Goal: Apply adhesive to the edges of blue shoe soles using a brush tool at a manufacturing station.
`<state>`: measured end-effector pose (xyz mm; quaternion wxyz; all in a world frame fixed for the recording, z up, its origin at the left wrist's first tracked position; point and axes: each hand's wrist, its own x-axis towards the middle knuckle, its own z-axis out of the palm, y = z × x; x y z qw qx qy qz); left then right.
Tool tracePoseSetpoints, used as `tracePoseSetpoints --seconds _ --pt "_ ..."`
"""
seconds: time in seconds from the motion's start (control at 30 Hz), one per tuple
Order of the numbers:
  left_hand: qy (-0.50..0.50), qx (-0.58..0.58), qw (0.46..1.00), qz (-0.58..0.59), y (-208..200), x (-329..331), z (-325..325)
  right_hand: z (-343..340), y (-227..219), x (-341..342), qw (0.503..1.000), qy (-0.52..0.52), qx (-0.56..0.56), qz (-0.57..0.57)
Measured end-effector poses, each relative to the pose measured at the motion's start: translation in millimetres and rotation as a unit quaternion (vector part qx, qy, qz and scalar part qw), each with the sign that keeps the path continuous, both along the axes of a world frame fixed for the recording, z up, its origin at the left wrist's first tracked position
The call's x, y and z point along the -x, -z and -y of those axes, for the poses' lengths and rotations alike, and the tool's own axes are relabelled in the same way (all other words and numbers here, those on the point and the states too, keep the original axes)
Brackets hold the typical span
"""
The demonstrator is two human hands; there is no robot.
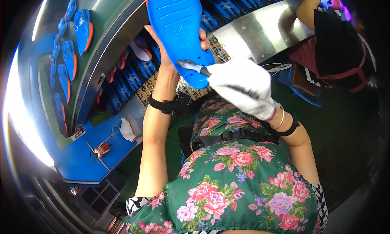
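Observation:
My left hand (164,57) is bare and grips a blue shoe sole (176,20) from behind, its thumb at one edge and its fingertips curled round the other. The sole stands tilted up with its grooved face towards me and looks wet or glossy in places. A white glove covers my right hand (241,85), which is closed round a small brush (199,68) with a dark handle. The bristles lie against the narrow end of the sole, close to some small holes.
On the left, blue soles with orange edges (83,29) line a green belt. A metal rail (260,29) runs across the front, with more blue pieces beyond. A blue table (81,157) holds a small red container (101,150) and white cloth. Another person (341,43) works at right.

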<state>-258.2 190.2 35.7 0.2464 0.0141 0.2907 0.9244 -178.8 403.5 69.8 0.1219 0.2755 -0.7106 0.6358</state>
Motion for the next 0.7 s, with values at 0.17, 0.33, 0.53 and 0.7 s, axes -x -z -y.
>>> tracePoseSetpoints --seconds 0.17,0.33,0.53,0.7 --pt "0.070 -0.030 0.997 -0.029 0 11 5 3 -6 -10 0.992 -0.128 -0.015 0.001" --pt "0.190 -0.103 0.976 -0.039 15 24 9 -1 -9 3 0.996 -0.041 -0.054 -0.065" --pt "0.193 0.018 0.980 0.038 6 22 3 -7 1 -5 0.977 -0.137 -0.125 -0.104" --pt "0.166 0.298 0.940 -0.024 2 24 2 -7 -4 5 0.986 -0.129 -0.088 -0.050"
